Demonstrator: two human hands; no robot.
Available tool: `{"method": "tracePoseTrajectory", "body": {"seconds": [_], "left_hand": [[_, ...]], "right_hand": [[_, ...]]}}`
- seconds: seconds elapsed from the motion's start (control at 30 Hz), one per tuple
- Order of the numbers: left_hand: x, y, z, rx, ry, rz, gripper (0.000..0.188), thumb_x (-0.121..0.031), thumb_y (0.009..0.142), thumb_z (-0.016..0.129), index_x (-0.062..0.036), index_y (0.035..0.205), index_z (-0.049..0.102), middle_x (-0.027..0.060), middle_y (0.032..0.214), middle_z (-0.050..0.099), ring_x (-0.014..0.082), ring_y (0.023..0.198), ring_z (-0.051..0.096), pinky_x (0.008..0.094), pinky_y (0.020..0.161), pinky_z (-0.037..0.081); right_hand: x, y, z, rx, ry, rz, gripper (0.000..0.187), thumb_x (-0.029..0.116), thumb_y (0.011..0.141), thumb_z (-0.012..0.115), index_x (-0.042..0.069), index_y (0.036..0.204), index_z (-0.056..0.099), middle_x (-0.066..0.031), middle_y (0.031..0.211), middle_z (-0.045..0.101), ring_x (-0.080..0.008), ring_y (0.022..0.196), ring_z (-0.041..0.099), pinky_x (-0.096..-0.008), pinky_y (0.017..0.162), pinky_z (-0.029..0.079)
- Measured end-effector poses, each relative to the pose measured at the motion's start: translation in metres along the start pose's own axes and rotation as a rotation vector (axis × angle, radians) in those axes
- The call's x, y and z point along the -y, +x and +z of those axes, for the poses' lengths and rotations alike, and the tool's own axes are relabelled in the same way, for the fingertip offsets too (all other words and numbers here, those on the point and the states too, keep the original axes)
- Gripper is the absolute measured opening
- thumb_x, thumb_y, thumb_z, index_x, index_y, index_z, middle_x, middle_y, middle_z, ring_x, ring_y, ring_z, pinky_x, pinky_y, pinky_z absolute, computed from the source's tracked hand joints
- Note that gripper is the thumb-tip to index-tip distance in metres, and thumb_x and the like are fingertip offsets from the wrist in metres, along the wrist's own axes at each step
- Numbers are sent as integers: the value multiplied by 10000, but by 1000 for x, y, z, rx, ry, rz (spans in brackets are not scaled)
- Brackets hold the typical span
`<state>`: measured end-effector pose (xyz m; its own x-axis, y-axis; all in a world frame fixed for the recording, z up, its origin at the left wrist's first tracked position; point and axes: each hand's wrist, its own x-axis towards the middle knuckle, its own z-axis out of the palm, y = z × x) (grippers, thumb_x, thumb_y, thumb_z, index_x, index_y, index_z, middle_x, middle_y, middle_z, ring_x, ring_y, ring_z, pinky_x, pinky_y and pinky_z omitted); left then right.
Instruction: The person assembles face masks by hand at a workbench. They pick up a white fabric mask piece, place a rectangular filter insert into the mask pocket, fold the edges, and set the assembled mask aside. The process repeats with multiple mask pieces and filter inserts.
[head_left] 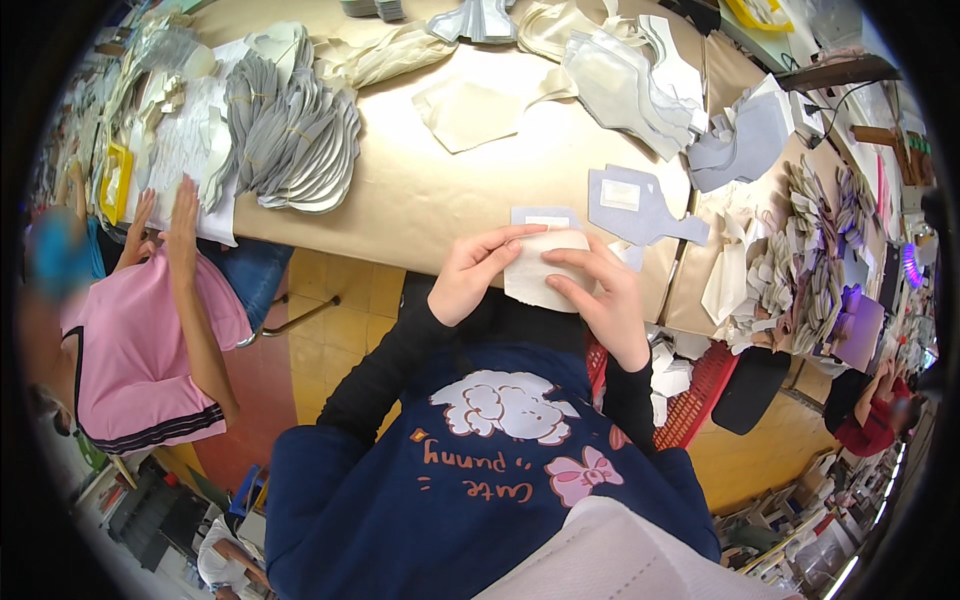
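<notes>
At the near edge of the table, a small cream-coloured cut piece of thin material [532, 283] is held up between my two hands. My left hand [470, 272] pinches its upper left edge between thumb and fingers. On the opposite side, my right hand [612, 303] grips it with thumb and bent fingers. Just behind lies a blue-grey piece with a white patch [543, 213], partly covered by the hands. To its right rests a larger blue-grey cut piece [640, 215] with a white rectangle and a narrow tail.
Grey cut pieces in bundles [290, 140] lie on the left of the brown-covered table [390, 205]. Cream pieces [470, 108] and grey stacks [625, 90] are farther back. A co-worker in pink [150, 340] sits at left. A red crate [695, 400] stands below the table at right.
</notes>
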<state>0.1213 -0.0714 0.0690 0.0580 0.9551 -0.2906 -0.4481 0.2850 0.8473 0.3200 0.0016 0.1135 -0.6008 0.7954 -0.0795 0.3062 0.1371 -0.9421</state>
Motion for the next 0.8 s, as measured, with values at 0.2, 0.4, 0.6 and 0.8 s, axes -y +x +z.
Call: {"method": "tracePoseTrajectory", "body": {"seconds": [0.2,0.4,0.6,0.8], "left_hand": [[20,5,2,-184,375,109,327,-146,1027,587,-15,1320,644,88,1217,704,185,1152,633,325,1002,473],[34,17,-16,-361,1262,493,416,-130,860,737,-99,1271,679,81,1341,638,333,1286,537,450,1092,398],[31,18,-34,-296,1105,419,509,-137,802,792,-99,1294,666,84,1361,627,327,1308,526,448,1105,389],[31,19,-36,-353,1043,399,580,-139,776,817,-72,1324,640,104,1329,647,322,1282,550,432,1097,408]], "right_hand": [[-27,-9,-10,-5,12,267,254,8,884,726,-17,1137,742,-99,1092,736,-150,1032,663,-272,908,492],[-35,-3,-28,-116,-55,238,231,20,874,729,-15,1101,750,-128,1020,750,-200,947,702,-283,862,512],[-38,19,-14,-17,-59,154,228,50,863,752,-4,1084,762,-123,1010,763,-183,946,705,-290,881,514],[-54,32,0,32,-44,145,204,57,873,737,-8,1066,755,-150,996,750,-249,935,721,-320,843,528]]}}
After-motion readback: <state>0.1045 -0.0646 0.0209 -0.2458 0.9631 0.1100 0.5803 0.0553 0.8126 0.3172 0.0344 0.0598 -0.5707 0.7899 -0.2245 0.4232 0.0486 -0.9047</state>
